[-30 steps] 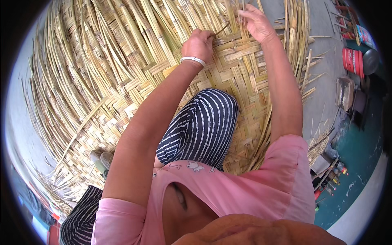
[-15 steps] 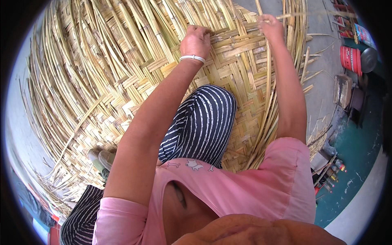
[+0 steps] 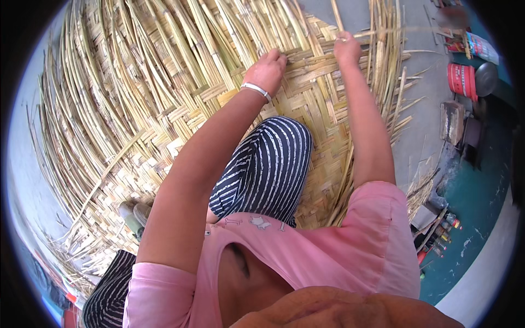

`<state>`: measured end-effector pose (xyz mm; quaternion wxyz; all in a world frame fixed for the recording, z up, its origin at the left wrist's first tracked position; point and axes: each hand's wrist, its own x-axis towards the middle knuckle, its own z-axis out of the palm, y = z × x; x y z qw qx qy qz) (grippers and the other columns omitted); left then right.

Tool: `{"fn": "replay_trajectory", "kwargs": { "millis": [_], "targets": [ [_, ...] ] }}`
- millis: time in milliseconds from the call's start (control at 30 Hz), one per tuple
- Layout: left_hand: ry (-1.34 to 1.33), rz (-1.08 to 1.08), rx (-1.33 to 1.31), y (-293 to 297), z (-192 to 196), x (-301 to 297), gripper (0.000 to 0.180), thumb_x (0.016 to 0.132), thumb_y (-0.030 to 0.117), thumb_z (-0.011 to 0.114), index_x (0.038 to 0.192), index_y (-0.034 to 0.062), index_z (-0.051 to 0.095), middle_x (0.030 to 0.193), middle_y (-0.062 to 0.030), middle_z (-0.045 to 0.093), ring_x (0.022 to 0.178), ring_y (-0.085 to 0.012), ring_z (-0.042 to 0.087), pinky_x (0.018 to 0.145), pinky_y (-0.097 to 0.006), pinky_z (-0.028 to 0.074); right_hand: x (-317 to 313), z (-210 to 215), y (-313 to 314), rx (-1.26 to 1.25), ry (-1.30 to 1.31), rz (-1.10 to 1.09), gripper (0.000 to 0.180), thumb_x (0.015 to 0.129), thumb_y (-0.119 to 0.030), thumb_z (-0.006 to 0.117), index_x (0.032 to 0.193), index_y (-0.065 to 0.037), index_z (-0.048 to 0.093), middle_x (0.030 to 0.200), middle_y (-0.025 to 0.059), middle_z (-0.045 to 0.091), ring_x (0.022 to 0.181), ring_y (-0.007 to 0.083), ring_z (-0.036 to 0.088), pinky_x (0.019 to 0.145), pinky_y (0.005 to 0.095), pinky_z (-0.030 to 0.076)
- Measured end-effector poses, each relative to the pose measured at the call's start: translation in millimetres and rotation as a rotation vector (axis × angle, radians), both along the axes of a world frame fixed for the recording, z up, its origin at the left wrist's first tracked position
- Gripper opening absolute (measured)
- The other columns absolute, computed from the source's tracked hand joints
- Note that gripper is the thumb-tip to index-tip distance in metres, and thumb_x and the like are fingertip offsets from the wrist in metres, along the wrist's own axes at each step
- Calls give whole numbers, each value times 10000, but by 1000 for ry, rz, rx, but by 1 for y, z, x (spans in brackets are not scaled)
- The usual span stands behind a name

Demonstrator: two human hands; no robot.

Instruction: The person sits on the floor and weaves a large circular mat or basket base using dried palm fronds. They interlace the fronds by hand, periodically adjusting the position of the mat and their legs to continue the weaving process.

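A large mat of split reeds [image 3: 322, 147] in pale yellow and green spreads under me, its near part woven in a herringbone pattern. My left hand [image 3: 266, 72], with a white bracelet at the wrist, is closed on reed strips at the edge of the weave, its fingertips hidden among them. To its right, my right hand [image 3: 348, 50] is closed around a reed strip [image 3: 377, 31] whose blurred end stretches off to the right. Long unwoven reeds [image 3: 164, 54] fan out beyond my left hand.
My bent knee in striped trousers [image 3: 268, 164] rests on the mat. Shoes [image 3: 134, 216] lie at the left. Along the right stand a red tin [image 3: 462, 80], a wooden block [image 3: 451, 123] and several small bottles [image 3: 445, 232]. Loose reed ends [image 3: 402, 109] stick out over the grey floor.
My right hand has moved left and slightly down, closer to my left hand, with the reed strip in it. My left hand has lowered slightly.
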<state>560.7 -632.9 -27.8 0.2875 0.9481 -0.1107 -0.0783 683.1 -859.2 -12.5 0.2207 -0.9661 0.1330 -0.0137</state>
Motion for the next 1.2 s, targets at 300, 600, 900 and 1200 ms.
{"fn": "replay_trajectory", "kwargs": {
  "millis": [300, 600, 900, 1200],
  "targets": [
    [1, 275, -700, 55, -13, -64, 441, 962, 112, 696, 1382, 44, 580, 1295, -179, 629, 1150, -256, 656, 942, -368, 578, -80, -22, 68, 79, -308, 131, 404, 873, -38, 599, 1273, -8, 647, 1229, 263, 643, 1156, 414, 612, 1027, 495, 472],
    [-148, 1338, -1079, 284, -58, -221, 189, 988, 88, 607, 1158, 12, 644, 853, -78, 678, 684, -204, 686, 516, -296, 517, -190, 67, 279, -192, 269, 1105, 443, 959, -1, 512, 1399, -22, 555, 1458, 217, 515, 1372, 322, 486, 1146, 454, 432],
    [-22, 1756, -1711, 404, -96, -256, 473, 1036, 307, 571, 1395, 3, 525, 1374, -179, 631, 1043, -276, 709, 739, -345, 601, -231, 2, 284, -335, -135, 1074, 467, 950, -163, 581, 1398, -37, 543, 1492, 200, 492, 1396, 369, 451, 1112, 487, 430],
    [32, 1471, -1744, 381, 9, -281, 532, 1085, 238, 444, 1550, 3, 337, 1589, -201, 391, 1483, -355, 380, 1170, -474, 433, -209, 12, 308, -205, 72, 979, 349, 941, -119, 544, 1250, -38, 686, 1320, 226, 634, 1165, 376, 647, 983, 501, 534]
  ]
}}
